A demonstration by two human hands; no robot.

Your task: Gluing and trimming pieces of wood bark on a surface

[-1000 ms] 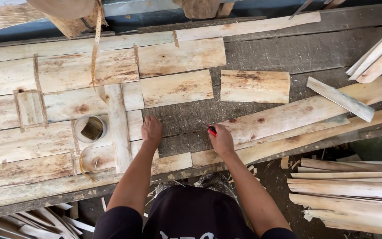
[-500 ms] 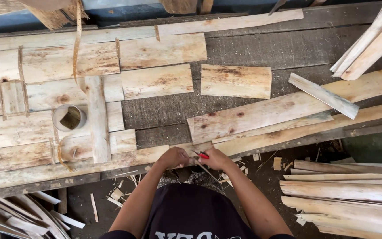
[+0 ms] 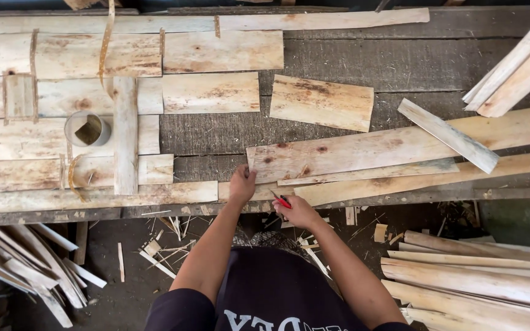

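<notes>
My left hand (image 3: 242,183) grips the left end of a long pale wood strip (image 3: 363,153) lying across the dark workbench (image 3: 363,61). Close to the bench's near edge my right hand (image 3: 296,212) is closed on a small red-handled tool (image 3: 281,200), probably a knife or pencil. Its tip points toward the strip's near edge. The two hands are close together, a little apart.
Several flat wood pieces cover the bench's left half, with a round cup-like tube (image 3: 88,129) and an upright slat (image 3: 125,135) among them. A short board (image 3: 321,102) lies mid-bench. Strip bundles lie at the right (image 3: 473,276), left (image 3: 26,263) and top right (image 3: 516,67). Offcuts litter the floor.
Both hands drew back from the middle of the bench to its near edge. The left hand has now reached up onto the end of the long strip. The view shifted left.
</notes>
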